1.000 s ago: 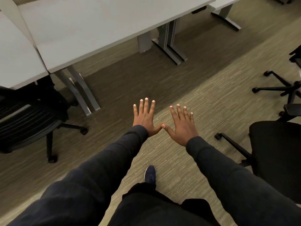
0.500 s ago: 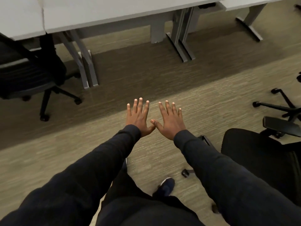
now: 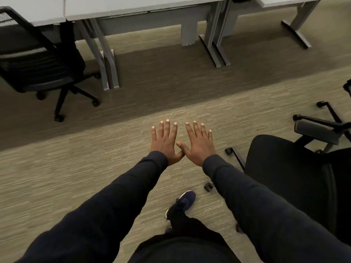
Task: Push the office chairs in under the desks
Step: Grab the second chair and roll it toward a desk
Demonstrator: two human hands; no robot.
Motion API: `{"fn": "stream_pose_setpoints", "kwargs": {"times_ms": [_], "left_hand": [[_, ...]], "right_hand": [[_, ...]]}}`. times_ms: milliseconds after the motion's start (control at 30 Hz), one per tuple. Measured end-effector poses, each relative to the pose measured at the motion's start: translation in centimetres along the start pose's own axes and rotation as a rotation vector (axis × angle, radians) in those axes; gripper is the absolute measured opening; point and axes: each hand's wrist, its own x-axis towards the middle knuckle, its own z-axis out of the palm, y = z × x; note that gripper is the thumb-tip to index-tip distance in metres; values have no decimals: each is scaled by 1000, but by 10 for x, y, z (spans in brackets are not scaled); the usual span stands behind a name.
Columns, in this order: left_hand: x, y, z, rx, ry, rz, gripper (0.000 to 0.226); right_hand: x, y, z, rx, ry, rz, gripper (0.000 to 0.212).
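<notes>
Though unpushed, black chair (image 3: 296,179) upright

**No readable text in view**

Nothing here carries a word, number, logo or sign that can be read. The white desk tops (image 3: 133,4) along the far edge are plain. The black chair (image 3: 39,59) at the far left and the black chair (image 3: 296,179) at the right edge bear no visible badge or label. The dark shoe (image 3: 185,201) near the bottom middle has a pale sole edge but no brand mark that can be made out. The carpet (image 3: 76,158) has only its woven streaks.
</notes>
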Motion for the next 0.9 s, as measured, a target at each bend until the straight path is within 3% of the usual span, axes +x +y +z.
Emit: {"fn": "stream_pose_setpoints", "kwargs": {"times_ms": [367,900], "left_hand": [[-111,56,45,-71,-44,-34,108],[-160,186,65,-116,-87,-53,109]], "right_hand": [[-124,13,18,-54,-46,-27,85],[-215,97,-5,-111,-54,-143,84]]}}
